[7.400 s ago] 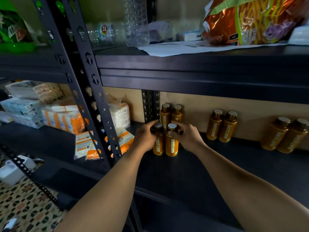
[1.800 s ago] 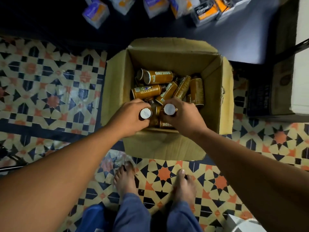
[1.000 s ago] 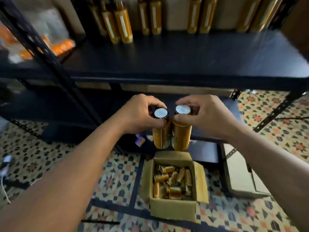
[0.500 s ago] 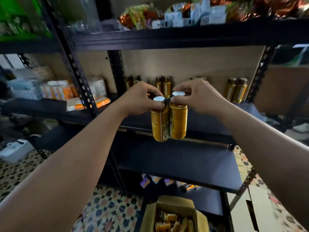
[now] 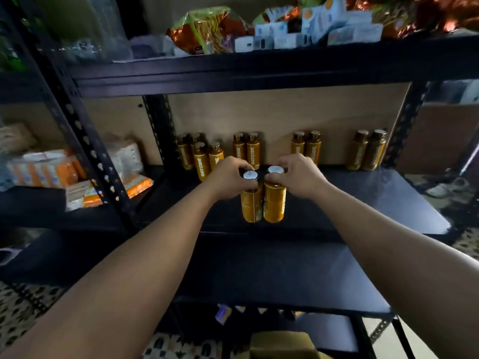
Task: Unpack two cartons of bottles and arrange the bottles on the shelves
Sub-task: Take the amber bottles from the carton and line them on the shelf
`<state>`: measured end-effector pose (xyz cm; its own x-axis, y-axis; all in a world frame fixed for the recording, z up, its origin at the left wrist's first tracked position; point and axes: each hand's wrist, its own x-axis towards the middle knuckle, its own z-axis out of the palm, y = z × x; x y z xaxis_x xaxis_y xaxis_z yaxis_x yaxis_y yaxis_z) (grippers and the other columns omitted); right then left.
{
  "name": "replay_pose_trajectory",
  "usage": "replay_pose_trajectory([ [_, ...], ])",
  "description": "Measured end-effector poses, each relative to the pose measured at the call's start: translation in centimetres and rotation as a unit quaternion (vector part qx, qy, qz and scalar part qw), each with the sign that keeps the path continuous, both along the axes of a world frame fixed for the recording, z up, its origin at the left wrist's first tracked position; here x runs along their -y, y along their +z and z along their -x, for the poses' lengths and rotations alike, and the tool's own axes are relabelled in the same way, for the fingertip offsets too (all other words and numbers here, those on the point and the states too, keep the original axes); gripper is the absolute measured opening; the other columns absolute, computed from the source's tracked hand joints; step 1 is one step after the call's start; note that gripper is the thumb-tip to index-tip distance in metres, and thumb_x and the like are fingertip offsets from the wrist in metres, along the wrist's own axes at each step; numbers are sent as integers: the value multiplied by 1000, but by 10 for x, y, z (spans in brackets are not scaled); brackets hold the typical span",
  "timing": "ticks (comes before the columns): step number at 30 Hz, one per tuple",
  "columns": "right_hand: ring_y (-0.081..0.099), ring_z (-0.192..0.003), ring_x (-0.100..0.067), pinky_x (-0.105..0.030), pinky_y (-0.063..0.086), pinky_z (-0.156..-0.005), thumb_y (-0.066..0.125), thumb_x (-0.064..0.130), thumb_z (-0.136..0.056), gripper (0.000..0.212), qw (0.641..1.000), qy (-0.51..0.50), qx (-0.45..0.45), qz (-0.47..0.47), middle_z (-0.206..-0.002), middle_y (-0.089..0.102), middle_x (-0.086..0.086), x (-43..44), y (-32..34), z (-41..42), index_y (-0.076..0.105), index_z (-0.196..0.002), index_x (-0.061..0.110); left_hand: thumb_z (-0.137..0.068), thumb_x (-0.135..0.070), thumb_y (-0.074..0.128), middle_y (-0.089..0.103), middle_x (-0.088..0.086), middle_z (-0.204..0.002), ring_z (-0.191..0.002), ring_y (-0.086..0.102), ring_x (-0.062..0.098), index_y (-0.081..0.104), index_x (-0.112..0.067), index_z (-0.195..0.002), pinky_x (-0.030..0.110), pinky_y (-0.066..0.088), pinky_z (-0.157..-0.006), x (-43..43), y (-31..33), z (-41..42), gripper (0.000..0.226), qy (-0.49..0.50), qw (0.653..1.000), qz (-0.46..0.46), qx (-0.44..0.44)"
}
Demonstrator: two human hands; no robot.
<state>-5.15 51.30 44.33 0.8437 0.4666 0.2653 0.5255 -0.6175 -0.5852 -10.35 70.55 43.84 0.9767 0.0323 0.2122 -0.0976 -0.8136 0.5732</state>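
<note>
My left hand (image 5: 229, 181) grips the neck of an amber bottle (image 5: 251, 206) with a silver cap. My right hand (image 5: 298, 176) grips a second amber bottle (image 5: 274, 204) right beside it. Both bottles hang upright, side by side, over the front part of the dark middle shelf (image 5: 375, 200); whether they touch it I cannot tell. Along the shelf's back wall stand several more amber bottles in pairs: a left group (image 5: 201, 159), a pair (image 5: 246, 150) behind my hands, another pair (image 5: 305, 146) and a far right pair (image 5: 368, 151).
A black slotted upright (image 5: 85, 141) rises at the left, with orange and white packs (image 5: 49, 172) beyond it. Snack bags and small boxes (image 5: 259, 29) fill the top shelf. A lower dark shelf (image 5: 285, 275) lies under my arms. The carton's top edge (image 5: 282, 345) shows at the bottom.
Since the carton, both hands have lifted one bottle each up to shelf height. Over the last half second they moved forward and now hold the pair over the middle shelf's front.
</note>
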Motion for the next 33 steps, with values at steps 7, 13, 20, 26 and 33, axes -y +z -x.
replay_pose_trajectory([
  [7, 65, -89, -19, -42, 59, -80, 76, 36, -89, 27, 997, -65, -49, 0, -101, 70, 1, -29, -27, -34, 71, -108, 19, -82, -24, 79, 69, -7, -106, -101, 63, 13, 73, -22, -109, 35, 56, -84, -29, -30, -58, 27, -24, 998, 25, -45],
  [13, 65, -92, -15, -42, 59, -84, 75, 32, -91, 27, 998, -45, -44, -10, -108, 70, 2, -35, -33, -48, 71, -115, 20, -83, -22, 78, 67, -10, -110, -103, 62, 12, 68, -24, -119, 35, 55, -86, -33, -30, -77, 37, -28, 997, 42, -52],
  [20, 61, -90, -15, -40, 55, -85, 70, 22, -94, 26, 999, 7, -48, 9, -109, 70, -3, -19, -35, -55, 70, -120, 16, -80, -32, 82, 67, -4, -128, -115, 61, 15, 67, -27, -129, 43, 54, -97, -34, -33, -75, 52, -6, 996, 53, -68],
  [26, 63, -95, -16, -32, 54, -76, 77, 32, -89, 31, 999, 14, -41, 3, -110, 66, 4, -18, -40, -69, 66, -117, 23, -90, -18, 73, 62, -3, -137, -123, 57, 16, 61, -27, -136, 40, 49, -104, -29, -19, -74, 48, -22, 994, -14, -108],
  [33, 63, -92, -11, -27, 55, -71, 76, 41, -89, 36, 999, 28, -39, -5, -111, 66, 4, -19, -47, -77, 63, -117, 24, -90, -19, 74, 61, -3, -138, -123, 57, 17, 61, -28, -136, 40, 50, -104, -27, -19, -73, 49, 2, 993, 3, -114],
])
